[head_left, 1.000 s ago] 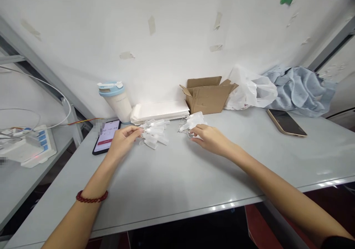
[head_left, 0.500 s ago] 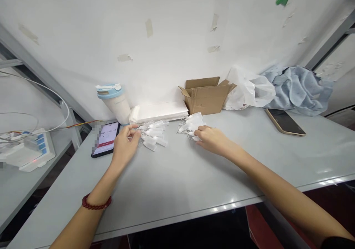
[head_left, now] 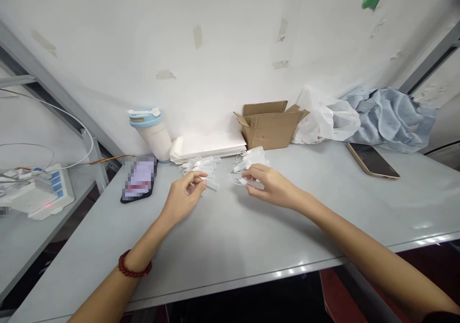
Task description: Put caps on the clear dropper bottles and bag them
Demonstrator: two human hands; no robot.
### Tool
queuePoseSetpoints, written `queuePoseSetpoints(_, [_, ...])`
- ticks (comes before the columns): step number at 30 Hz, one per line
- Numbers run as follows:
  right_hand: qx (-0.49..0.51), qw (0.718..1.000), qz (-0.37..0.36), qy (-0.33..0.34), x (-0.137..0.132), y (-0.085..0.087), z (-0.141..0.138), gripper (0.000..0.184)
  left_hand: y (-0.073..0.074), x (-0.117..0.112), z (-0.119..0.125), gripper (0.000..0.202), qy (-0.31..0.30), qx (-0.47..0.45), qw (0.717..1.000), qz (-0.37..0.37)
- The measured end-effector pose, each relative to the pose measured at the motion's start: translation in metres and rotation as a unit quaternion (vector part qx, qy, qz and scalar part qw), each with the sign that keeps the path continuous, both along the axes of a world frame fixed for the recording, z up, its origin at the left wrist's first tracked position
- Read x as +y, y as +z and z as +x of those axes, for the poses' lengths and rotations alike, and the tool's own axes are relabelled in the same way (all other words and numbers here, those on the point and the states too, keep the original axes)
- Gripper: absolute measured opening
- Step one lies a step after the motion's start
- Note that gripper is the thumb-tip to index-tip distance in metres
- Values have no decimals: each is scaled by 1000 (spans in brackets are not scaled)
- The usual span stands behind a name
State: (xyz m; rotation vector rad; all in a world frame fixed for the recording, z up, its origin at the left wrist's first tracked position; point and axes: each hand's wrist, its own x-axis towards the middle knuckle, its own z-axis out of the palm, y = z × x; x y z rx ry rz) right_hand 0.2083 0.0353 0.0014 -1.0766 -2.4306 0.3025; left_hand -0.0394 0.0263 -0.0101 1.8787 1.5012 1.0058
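Note:
My left hand (head_left: 185,193) is closed in a pinch at the near edge of the left pile of small translucent white plastic pieces (head_left: 208,162). Whatever lies between its fingertips is too small to make out. My right hand (head_left: 275,185) holds one translucent plastic piece (head_left: 257,184) between thumb and fingers, with a thin string loop hanging out to its left. Just behind that hand lies the right pile of similar stringed pieces (head_left: 256,157), partly covered by the fingers.
Behind the piles lies a stack of white paper envelopes (head_left: 212,144), with an open cardboard box (head_left: 271,130) beside it. A tumbler (head_left: 155,136) and a lit phone (head_left: 140,179) are at left. To the right are a plastic bag (head_left: 325,121), blue cloth (head_left: 388,117) and another phone (head_left: 373,161).
My left hand has moved right and nearer, from the left pile's side to its front edge. My right hand has drawn slightly nearer and left, with one piece now showing in its fingers.

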Motion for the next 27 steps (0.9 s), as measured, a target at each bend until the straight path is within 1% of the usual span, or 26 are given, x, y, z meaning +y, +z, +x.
queuePoseSetpoints(2, [56, 998, -28, 13, -3, 1, -2, 16, 3, -2, 2, 27, -50, -51, 996, -62])
queuePoseSetpoints(4, [92, 994, -63, 14, -5, 1, -4, 18, 5, -3, 4, 31, -102, -88, 984, -118])
queuePoseSetpoints(7, [116, 987, -110, 17, -8, -1, -7, 23, 4, -4, 7, 37, -141, -97, 974, -151])
queuePoseSetpoints(10, [129, 978, -159, 35, -12, -2, -11, 24, 2, -6, 10, 40, -141, -82, 975, -153])
queuePoseSetpoints(12, [142, 971, -186, 45, -14, -2, -13, 25, 0, -7, 12, 37, -140, -77, 975, -152])
queuePoseSetpoints(16, [160, 965, -205, 47, -16, -2, -16, 25, -1, -9, 15, 24, -147, -66, 975, -151])
queuePoseSetpoints(18, [160, 963, -210, 45, -16, -4, -17, 24, -1, -9, 15, 22, -151, -65, 974, -155])
queuePoseSetpoints(24, [173, 956, -233, 39, -17, -4, -18, 24, 1, -8, 15, 25, -147, -128, 963, -189])
queuePoseSetpoints(27, [180, 953, -239, 34, -18, -2, -19, 24, 0, -9, 16, 27, -156, -145, 955, -204])
